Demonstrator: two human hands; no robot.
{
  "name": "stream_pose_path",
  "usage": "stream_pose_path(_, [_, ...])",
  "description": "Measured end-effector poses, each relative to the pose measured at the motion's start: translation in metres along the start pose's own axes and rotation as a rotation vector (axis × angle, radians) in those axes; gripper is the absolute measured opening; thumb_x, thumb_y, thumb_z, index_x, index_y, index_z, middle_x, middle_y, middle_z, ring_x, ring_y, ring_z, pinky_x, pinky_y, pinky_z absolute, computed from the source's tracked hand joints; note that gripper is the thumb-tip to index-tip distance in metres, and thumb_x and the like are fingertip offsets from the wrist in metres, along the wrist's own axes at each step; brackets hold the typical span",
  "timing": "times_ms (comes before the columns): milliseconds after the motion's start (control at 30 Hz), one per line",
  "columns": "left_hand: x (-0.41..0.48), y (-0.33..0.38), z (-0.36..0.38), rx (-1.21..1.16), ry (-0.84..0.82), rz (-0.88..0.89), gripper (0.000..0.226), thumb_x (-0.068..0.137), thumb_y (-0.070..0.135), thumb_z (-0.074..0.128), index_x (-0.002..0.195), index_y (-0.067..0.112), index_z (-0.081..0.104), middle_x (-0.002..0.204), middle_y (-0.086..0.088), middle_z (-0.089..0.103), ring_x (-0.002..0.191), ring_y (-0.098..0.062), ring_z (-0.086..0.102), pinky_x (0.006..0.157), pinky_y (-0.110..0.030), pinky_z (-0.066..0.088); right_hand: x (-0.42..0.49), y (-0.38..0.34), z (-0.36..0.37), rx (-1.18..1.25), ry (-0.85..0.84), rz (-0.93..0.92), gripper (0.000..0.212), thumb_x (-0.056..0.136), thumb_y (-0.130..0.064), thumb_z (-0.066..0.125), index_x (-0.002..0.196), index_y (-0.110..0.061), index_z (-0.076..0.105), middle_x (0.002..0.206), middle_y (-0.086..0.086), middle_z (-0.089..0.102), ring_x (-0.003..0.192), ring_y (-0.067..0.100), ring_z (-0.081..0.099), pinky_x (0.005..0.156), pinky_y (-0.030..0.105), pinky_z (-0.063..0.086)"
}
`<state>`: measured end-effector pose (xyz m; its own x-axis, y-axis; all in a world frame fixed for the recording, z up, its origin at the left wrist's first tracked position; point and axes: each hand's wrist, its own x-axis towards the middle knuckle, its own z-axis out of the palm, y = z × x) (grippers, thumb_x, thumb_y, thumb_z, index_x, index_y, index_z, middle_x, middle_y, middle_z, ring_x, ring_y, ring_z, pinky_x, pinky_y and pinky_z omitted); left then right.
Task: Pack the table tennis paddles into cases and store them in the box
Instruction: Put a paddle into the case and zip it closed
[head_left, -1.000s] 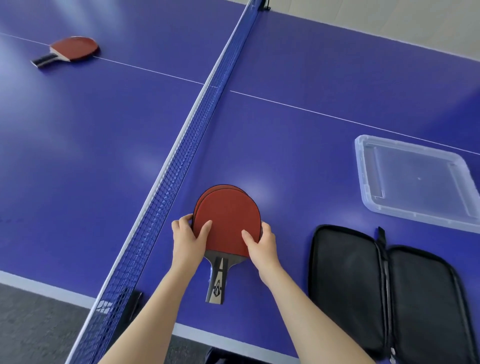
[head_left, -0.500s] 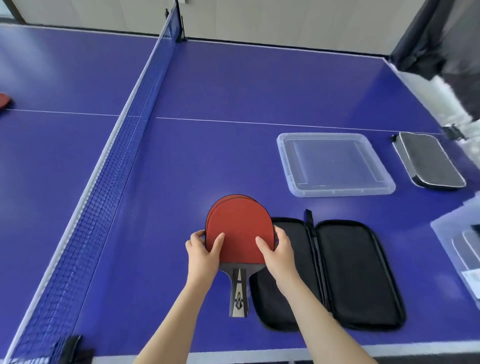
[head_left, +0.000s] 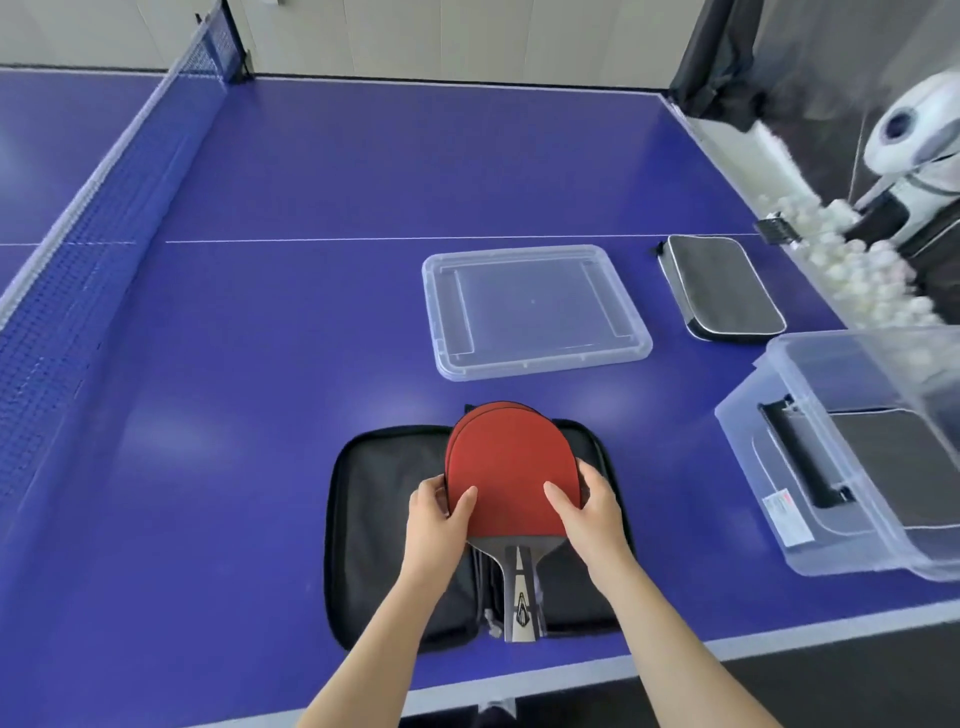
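Paddles (head_left: 511, 467), stacked as a pair, sit over the middle of the open case (head_left: 379, 519), your left hand (head_left: 436, 525) and right hand (head_left: 592, 514) each pinching an edge, so an uneven squeeze could slide them apart or land them across the zip spine.

paddles (head_left: 511, 467): two, red, stacked, handles toward you, held over the open case (head_left: 384, 519) | zipped case (head_left: 719, 286): flat, far right | box (head_left: 753, 467): clear, right edge, packed case (head_left: 893, 457) inside

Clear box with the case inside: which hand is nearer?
Right. The right hand grips the paddles at their right edge, on the side toward the clear box; the left hand grips their left edge, farther away.
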<state>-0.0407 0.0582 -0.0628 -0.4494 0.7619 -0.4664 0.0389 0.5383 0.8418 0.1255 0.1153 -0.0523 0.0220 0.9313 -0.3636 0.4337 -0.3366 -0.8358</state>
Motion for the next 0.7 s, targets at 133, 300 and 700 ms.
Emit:
stream_pose_path(133, [0.000, 0.003, 0.038, 0.069, -0.007, -0.025, 0.043, 0.091, 0.031, 0.061, 0.129, 0.014, 0.048, 0.119, 0.000, 0.046, 0.102, -0.014, 0.055, 0.094, -0.041, 0.051, 0.016, 0.017, -0.031, -0.025, -0.017, 0.004, 0.052, 0.089, -0.027, 0.063, 0.137, -0.019, 0.045, 0.122, -0.003, 0.047, 0.111, 0.012, 0.048, 0.095, 0.028, 0.041])
stream_pose_path(300, [0.006, 0.002, 0.062, 0.141, 0.004, -0.076, 0.046, 0.092, 0.031, 0.059, 0.131, 0.010, 0.048, 0.114, 0.000, 0.034, 0.097, -0.019, 0.056, 0.090, -0.043, 0.053, 0.035, 0.035, -0.043, -0.071, -0.054, 0.022, 0.056, 0.088, -0.030, 0.064, 0.139, -0.016, 0.044, 0.131, 0.003, 0.047, 0.119, 0.018, 0.049, 0.102, 0.037, 0.043])
stream_pose_path(700, [0.013, -0.009, 0.081, 0.307, 0.028, -0.049, 0.046, 0.098, 0.029, 0.051, 0.135, 0.003, 0.044, 0.129, -0.007, 0.037, 0.105, -0.021, 0.051, 0.090, -0.024, 0.039, 0.046, 0.059, -0.038, -0.173, -0.045, 0.027, 0.060, 0.090, -0.032, 0.061, 0.142, -0.010, 0.040, 0.132, 0.006, 0.047, 0.126, 0.021, 0.046, 0.104, 0.036, 0.041])
